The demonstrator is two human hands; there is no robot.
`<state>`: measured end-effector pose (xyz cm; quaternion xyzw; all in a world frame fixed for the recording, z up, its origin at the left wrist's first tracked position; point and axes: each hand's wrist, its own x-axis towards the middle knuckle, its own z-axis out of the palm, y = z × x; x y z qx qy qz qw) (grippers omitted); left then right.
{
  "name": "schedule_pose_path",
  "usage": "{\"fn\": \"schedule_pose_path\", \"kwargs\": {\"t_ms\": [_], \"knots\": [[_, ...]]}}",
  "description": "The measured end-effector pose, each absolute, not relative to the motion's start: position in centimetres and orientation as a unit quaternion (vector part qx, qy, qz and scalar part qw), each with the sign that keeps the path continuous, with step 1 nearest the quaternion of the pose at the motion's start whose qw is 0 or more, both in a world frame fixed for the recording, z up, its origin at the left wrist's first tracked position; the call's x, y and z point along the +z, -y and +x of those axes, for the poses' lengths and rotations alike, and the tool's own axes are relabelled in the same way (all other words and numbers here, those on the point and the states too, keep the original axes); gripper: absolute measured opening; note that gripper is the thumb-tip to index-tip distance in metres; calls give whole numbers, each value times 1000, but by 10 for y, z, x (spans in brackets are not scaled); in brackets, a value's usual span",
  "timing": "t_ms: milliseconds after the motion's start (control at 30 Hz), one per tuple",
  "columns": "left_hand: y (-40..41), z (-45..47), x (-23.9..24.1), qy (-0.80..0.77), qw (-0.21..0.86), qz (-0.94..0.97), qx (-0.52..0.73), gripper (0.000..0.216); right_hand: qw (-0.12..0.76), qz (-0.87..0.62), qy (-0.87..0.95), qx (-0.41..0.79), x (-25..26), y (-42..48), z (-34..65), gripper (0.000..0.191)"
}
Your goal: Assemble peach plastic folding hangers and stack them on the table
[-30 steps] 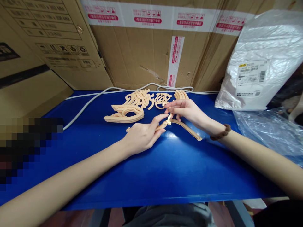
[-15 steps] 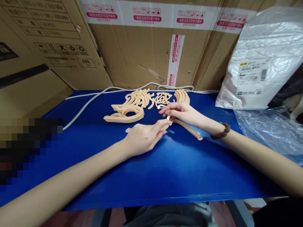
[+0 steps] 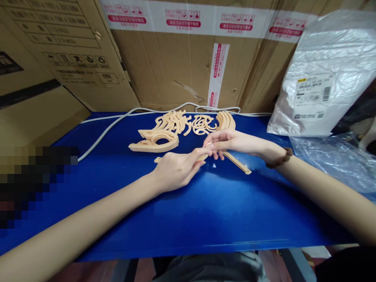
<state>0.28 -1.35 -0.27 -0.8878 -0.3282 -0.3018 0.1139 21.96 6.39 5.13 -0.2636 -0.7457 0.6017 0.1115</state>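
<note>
A flat beige hanger-shaped piece [image 3: 239, 165] lies on the blue table [image 3: 205, 211], its two arms sticking out to the left and right from under my hands. My left hand [image 3: 178, 171] rests on its middle, fingers pressed down and pinching it. My right hand [image 3: 227, 141] is closed in a pinch over the same middle spot, holding a small beige hook part that is mostly hidden by the fingers. A brown bead bracelet [image 3: 279, 158] is on my right wrist.
Behind my hands lie a stack of hanger pieces [image 3: 155, 141], a heap of small hooks [image 3: 188, 123] and a few curved pieces [image 3: 225, 118]. A white cable [image 3: 111, 127] runs along the back. Cardboard boxes [image 3: 182, 66] wall the rear; plastic bags [image 3: 326, 78] sit right.
My right hand shifted left and down onto the hanger's middle, then turned so its wrist rose. The hook part seen upright a second ago is now hidden under the fingers. My left hand stayed put.
</note>
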Motion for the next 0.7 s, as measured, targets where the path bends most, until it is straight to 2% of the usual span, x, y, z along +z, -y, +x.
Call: {"fn": "schedule_pose_path", "kwargs": {"t_ms": [167,367,500,700], "knots": [[14,4,-6,349,33,-871,-344,29,127,-272,729,615,55,-66,220,14],[9,2,-4,390,-107,-850,-336,16,140,-278,731,607,50,-71,223,14],[9,0,-2,403,-98,-843,-341,9,153,-288,749,577,50,-70,221,16],[11,-1,-1,382,-54,-875,-292,24,158,-296,756,562,50,-68,221,19]]}}
